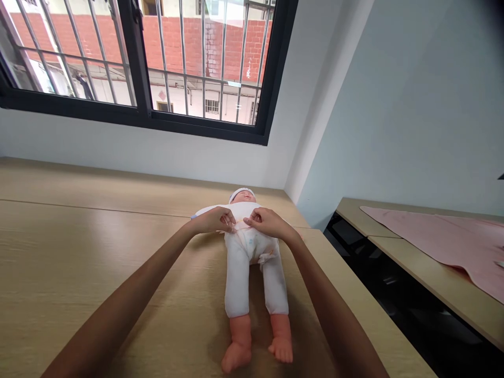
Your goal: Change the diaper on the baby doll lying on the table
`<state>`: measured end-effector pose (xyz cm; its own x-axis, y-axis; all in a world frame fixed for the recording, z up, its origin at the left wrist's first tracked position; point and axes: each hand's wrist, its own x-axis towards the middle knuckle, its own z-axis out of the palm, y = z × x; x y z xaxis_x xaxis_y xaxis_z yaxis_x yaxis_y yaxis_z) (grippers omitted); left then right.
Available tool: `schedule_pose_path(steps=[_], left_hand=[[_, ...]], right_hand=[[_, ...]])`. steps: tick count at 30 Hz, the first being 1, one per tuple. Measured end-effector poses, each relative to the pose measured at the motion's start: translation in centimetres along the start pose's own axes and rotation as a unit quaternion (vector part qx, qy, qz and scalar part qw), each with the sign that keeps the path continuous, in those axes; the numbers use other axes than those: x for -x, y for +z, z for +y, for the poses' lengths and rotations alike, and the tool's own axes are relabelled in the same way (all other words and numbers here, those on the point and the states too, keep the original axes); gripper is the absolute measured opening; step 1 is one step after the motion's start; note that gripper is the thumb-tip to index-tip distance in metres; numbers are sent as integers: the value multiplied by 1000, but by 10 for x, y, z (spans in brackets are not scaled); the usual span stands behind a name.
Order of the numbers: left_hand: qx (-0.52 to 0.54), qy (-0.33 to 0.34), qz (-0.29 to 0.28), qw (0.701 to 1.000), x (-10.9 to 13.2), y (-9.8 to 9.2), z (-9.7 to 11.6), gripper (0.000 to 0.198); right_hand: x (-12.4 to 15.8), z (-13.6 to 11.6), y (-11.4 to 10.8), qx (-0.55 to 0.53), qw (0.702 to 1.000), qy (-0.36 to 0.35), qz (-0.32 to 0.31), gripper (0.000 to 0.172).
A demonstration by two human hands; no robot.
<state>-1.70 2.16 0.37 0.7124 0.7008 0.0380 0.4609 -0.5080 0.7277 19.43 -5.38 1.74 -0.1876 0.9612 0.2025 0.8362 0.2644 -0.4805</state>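
Two hands, left hand [212, 220], right hand [268, 223], fingers [230, 217] gripping baby doll's [238, 283] white wrap [246, 212]; open tabletop [98, 252] beside.

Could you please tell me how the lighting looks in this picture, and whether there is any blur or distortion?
In the head view, daylight comes through the barred window, the wide lens bends the table edges and stretches the perspective, the baby doll looks fairly sharp, and a soft shadow lies beneath its legs.
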Motion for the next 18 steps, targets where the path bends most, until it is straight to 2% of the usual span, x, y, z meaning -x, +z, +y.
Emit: schedule_pose_path(steps=[8, 12, 18], left_hand=[[31, -10, -54, 998, 2, -1, -4, 45], [28, 1, -64, 998, 2, -1, -5, 45], [78, 12, -64, 995, 1, -1, -7, 40]], right_hand=[[2, -1, -3, -20, 999, 37, -18, 26], [1, -3, -4, -25, 999, 17, -30, 24], [-2, 3, -1, -34, 999, 7, -23, 19]])
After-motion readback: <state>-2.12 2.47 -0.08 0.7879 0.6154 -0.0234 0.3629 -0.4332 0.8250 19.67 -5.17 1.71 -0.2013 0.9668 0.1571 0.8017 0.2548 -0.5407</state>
